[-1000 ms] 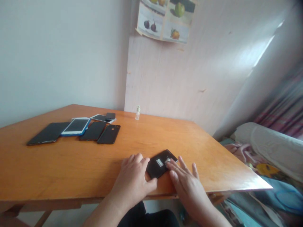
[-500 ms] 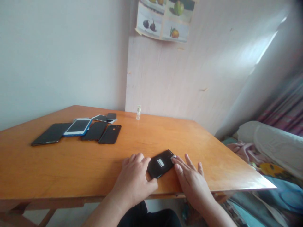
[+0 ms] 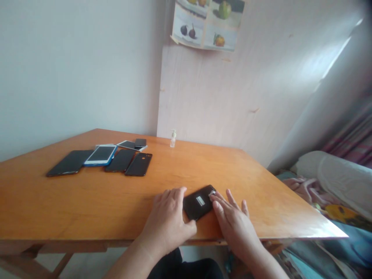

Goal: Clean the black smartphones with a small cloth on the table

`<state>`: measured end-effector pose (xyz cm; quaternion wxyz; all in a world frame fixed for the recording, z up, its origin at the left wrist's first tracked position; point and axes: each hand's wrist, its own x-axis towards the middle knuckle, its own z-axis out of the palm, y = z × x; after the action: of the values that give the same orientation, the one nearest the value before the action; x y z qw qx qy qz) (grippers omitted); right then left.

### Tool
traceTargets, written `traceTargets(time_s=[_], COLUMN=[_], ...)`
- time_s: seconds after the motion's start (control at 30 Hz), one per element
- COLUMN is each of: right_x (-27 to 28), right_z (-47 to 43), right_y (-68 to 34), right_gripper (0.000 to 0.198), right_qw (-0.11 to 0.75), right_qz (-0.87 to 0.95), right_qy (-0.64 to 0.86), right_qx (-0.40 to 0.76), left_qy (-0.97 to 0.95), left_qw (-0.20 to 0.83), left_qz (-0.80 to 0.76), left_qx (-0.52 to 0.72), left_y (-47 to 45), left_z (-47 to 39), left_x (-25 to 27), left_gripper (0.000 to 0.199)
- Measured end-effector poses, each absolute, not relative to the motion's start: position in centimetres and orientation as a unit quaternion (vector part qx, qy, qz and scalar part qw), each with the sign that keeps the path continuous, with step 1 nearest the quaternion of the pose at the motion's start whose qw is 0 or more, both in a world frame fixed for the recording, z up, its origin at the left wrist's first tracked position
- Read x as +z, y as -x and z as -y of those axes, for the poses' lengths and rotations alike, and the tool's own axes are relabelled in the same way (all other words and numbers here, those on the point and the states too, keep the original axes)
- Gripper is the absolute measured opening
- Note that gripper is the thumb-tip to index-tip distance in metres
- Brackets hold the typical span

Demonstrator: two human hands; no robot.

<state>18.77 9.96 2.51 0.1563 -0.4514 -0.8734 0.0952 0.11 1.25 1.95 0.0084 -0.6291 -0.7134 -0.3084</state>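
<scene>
A black smartphone [image 3: 195,207] lies slantwise on the table, back side up, with a white label on it. My left hand [image 3: 168,213] holds it at its left end, the thumb at the near edge and the fingers at the far edge. At the phone's right end, by the camera corner, my right hand [image 3: 231,219] presses a small whitish piece of cloth or tissue [image 3: 212,193] under its fingertips. The ring and little fingers stick out. Part of the tissue is hidden beneath the fingers.
On the left of the wooden table [image 3: 95,205] several phones lie grouped, among them a blue-edged phone [image 3: 100,155] and a black phone or case [image 3: 139,164]. A small clear pump bottle [image 3: 173,139] stands at the back. Bedding [image 3: 334,166] is on the right.
The right fingertips and the tissue have shifted slightly over the phone's camera end. The left hand keeps its hold. The whole view has moved a little sideways.
</scene>
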Motion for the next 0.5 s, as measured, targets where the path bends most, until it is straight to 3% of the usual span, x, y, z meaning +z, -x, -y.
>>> traceTargets(time_s=[0.2,0.37,0.5], right_x=[3.1,3.1,3.4], right_z=[-7.3,-10.3,-8.9], right_y=[-17.3,-17.4,-16.4], right_gripper=[0.043,0.05,0.049], right_qw=[0.114,0.142,0.127], right_qz=[0.935,0.882,0.906], right_qy=[0.308,0.44,0.387], right_qx=[0.136,0.092,0.115], left_qy=[0.627,0.62,0.62], left_qw=[-0.012,0.0,-0.007], left_qz=[0.717,0.721,0.719], left_qx=[-0.305,-0.309,-0.315], left_y=[0.1,-0.1,0.0], left_z=[-1.1,-1.3,-1.3], left_x=[1.9,1.9,1.7], left_gripper=[0.066,0.069,0.069])
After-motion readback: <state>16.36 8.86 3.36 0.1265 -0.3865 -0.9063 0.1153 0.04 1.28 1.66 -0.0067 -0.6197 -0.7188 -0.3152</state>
